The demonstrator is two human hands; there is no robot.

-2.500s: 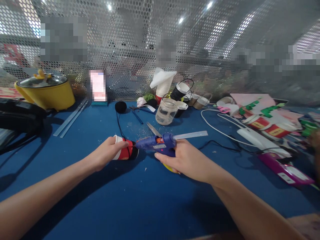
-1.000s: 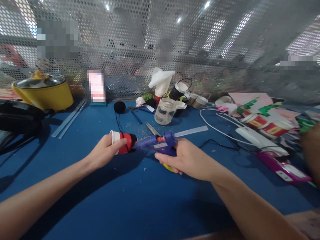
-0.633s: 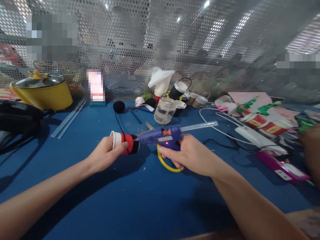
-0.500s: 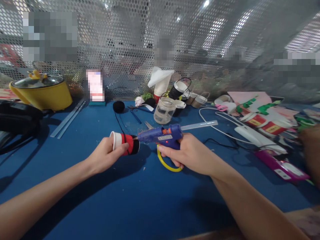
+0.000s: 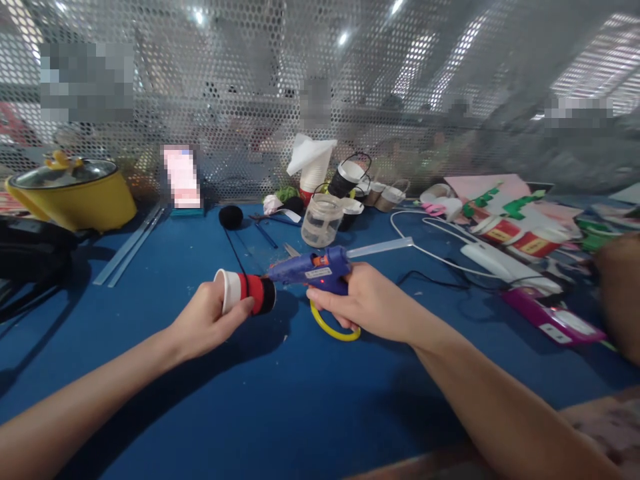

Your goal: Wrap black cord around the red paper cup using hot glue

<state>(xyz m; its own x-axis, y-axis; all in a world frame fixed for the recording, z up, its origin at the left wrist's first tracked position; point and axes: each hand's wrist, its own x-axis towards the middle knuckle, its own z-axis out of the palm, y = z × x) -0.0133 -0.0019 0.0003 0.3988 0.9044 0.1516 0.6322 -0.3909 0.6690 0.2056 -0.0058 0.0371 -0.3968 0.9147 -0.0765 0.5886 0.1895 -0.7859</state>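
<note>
My left hand (image 5: 213, 317) is closed around a paper cup (image 5: 231, 291), white at the rim, red in the middle and wound with black yarn at its base. The cup lies on its side with the base toward the right. A black strand runs from it up to a yarn ball (image 5: 231, 217) on the table. My right hand (image 5: 357, 300) grips a blue glue gun (image 5: 310, 268) with a small red light lit. Its nozzle is close to the cup's red and black part; I cannot tell if they touch. A clear glue stick (image 5: 380, 247) juts from its back. Yellow-handled scissors (image 5: 334, 329) lie beneath it.
A clear plastic jar (image 5: 321, 221) stands behind the glue gun, near stacked white cups (image 5: 316, 172) and a yarn-wrapped cup (image 5: 346, 179). Spare glue sticks (image 5: 127, 247) and a yellow pot (image 5: 75, 193) are at left. A purple power strip (image 5: 550, 317) and cables lie at right.
The camera view has shifted slightly, moving everything a little left in the picture. The glue gun's nozzle stays near the cup, and both hands keep their holds.
</note>
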